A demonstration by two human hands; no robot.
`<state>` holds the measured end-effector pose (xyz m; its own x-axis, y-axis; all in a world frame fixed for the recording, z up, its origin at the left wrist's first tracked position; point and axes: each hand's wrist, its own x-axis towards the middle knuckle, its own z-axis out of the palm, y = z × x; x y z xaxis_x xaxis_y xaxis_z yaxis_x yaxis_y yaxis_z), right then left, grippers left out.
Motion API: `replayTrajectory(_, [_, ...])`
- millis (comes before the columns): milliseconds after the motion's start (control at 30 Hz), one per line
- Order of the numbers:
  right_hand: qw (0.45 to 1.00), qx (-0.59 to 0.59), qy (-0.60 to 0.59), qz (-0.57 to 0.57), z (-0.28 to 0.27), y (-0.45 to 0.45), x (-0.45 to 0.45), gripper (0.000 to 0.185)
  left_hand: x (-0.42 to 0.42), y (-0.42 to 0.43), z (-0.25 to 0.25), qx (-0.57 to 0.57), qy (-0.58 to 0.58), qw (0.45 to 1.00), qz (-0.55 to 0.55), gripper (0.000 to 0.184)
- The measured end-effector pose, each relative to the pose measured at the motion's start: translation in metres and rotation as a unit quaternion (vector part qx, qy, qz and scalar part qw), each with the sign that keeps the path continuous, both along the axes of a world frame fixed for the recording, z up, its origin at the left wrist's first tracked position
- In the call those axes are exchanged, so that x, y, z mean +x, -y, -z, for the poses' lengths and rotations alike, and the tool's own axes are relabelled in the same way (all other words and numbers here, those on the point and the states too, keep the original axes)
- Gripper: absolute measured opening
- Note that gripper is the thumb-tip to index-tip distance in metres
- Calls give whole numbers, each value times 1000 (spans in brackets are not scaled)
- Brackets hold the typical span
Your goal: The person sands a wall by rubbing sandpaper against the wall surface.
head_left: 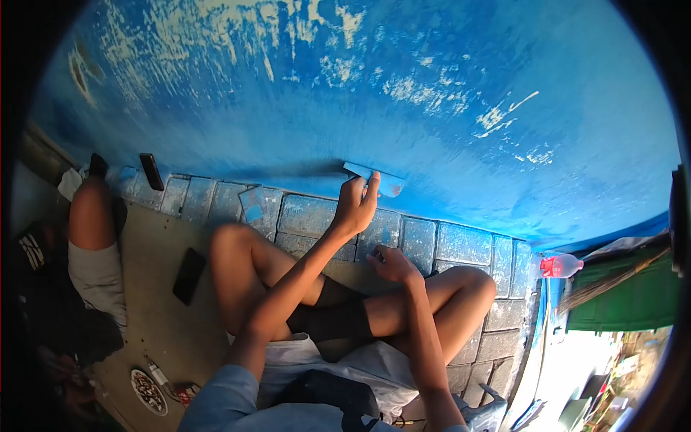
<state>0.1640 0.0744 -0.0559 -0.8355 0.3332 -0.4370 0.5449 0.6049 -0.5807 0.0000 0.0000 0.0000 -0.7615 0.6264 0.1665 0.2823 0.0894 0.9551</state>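
My left hand (358, 204) is closed around a wide-bladed scraper (389, 184), its thumb stretched along the blade. The scraper lies against the lower part of the blue wall (461, 165), and a dark shadow falls to its left. Higher up, pale patches (425, 93) show where the paint is worn or scraped. My right hand (394, 263) rests low above my crossed legs, near the brick ledge (309, 216), with curled fingers. Whether anything is inside those fingers is hidden.
A phone (151, 171) leans near the wall, and a dark, flat phone-like object (188, 276) lies on the floor. A plate of cigarette butts (149, 392) sits lower left. Another person's leg (93, 223) is at left. A plastic bottle (561, 266) and broom (615, 277) are at right.
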Motion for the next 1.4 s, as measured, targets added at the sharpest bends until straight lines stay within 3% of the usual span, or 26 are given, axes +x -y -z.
replayTrajectory(100, [1000,-10,4,-12,-4,0,-6,40,3,-2,14,103,-30,994,-7,39])
replayTrajectory(167, [1000,-4,9,-29,-2,0,-6,39,4,-10,67,64,-41,997,3,40])
replayTrajectory(233, [999,3,14,-31,7,0,-3,39,9,-9,83,81,-20,997,-6,42])
replayTrajectory(300, [999,16,19,-38,12,-6,-1,39,5,-13,90,-9,-55,998,12,46])
replayTrajectory(433, [999,0,13,-33,11,-6,3,39,5,-12,23,1,-19,999,38,48])
replayTrajectory(500, [999,0,21,-31,8,-4,4,40,12,-10,1,93,-15,995,35,49])
replayTrajectory(700, [998,2,31,-49,8,0,-5,40,17,-19,87,49,40,998,18,47])
replayTrajectory(767, [999,-5,21,-31,13,-4,-1,40,14,-20,97,-87,-57,994,39,49])
replayTrajectory(800, [999,2,29,-36,10,-7,1,40,14,-24,84,-109,-13,993,37,51])
replayTrajectory(833, [999,2,27,-37,9,-6,4,40,18,-29,71,-11,11,1000,23,53])
replayTrajectory(1000, [999,3,18,-39,12,-5,4,41,25,-25,8,104,32,994,30,52])
replayTrajectory(1100, [999,-12,34,-36,7,-4,-4,41,27,-26,29,128,8,991,29,49])
replayTrajectory(1200, [999,-9,13,-42,8,-2,-2,41,25,-36,94,98,8,995,19,49])
replayTrajectory(1300, [999,-2,14,-38,8,-5,1,41,26,-35,85,76,10,997,13,48])
replayTrajectory(1367, [999,-7,13,-33,7,-5,3,40,21,-30,57,13,7,997,82,42])
replayTrajectory(1400, [999,-9,12,-30,7,-5,3,40,20,-29,37,70,-5,994,88,42])
